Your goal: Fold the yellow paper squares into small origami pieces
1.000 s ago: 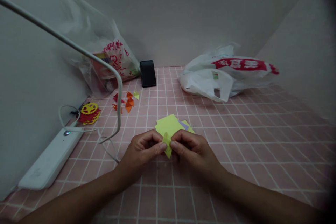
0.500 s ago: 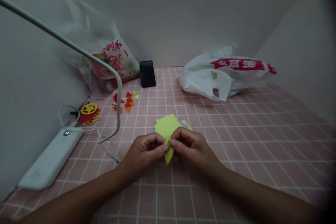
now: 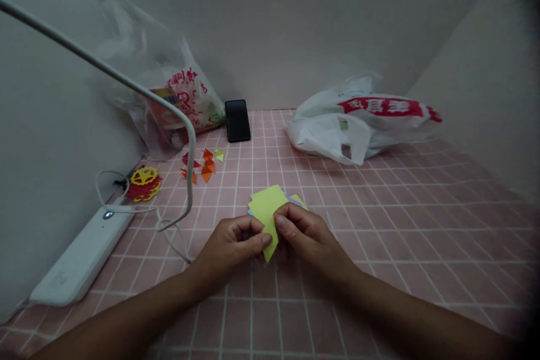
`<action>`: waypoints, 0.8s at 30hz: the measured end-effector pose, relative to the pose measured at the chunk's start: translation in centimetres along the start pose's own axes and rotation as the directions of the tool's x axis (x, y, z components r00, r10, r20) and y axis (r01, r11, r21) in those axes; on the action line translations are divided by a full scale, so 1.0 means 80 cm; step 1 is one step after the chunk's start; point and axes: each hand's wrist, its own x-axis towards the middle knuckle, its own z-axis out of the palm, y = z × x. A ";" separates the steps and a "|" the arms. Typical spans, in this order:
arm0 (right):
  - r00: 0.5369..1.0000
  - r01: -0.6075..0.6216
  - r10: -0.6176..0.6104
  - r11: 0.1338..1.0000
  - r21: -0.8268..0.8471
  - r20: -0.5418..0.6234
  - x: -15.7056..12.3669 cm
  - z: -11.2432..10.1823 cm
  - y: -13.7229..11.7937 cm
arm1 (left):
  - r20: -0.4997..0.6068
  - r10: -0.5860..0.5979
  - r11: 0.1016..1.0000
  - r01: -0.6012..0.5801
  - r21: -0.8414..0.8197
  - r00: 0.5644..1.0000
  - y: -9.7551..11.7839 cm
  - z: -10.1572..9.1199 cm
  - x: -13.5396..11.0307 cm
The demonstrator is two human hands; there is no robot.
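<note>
Both my hands meet over the pink tiled table [image 3: 400,225], pinching a small folded yellow-green paper piece [image 3: 270,242]. My left hand [image 3: 232,244] grips its left edge with thumb and forefinger. My right hand [image 3: 306,233] holds the right side, fingers curled and thumb pressed on the paper. Just behind the hands lies a small stack of square paper sheets [image 3: 270,202], yellow-green on top with a purple edge showing.
A white power strip [image 3: 80,256] with cables lies at the left, under a bent lamp arm [image 3: 185,124]. Red and yellow paper cut-outs [image 3: 143,183] and orange scraps [image 3: 205,163] lie behind it. A clear bag [image 3: 169,95], a black phone [image 3: 237,120] and a white bag [image 3: 358,124] stand at the back.
The folded paper has sunk a little lower between my fingers, and my right thumb has shifted up over it. Both hands stay in place.
</note>
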 end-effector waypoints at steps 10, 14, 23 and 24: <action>1.000 -0.001 0.002 0.999 0.042 -0.008 -0.001 0.001 0.008 | -0.075 0.035 0.999 -0.033 0.025 0.997 0.003 0.001 0.001; 0.999 -0.052 0.051 0.981 0.185 0.009 0.002 0.005 0.007 | -0.133 0.061 0.998 -0.059 0.018 0.989 0.005 0.002 0.001; 0.995 -0.098 0.085 0.935 0.342 0.053 0.008 0.008 0.013 | -0.080 0.066 0.995 -0.071 -0.066 0.995 -0.007 -0.002 0.002; 0.995 -0.095 0.085 0.932 0.349 0.044 0.007 0.009 0.014 | -0.086 0.074 0.995 -0.079 -0.061 0.994 -0.007 -0.001 0.002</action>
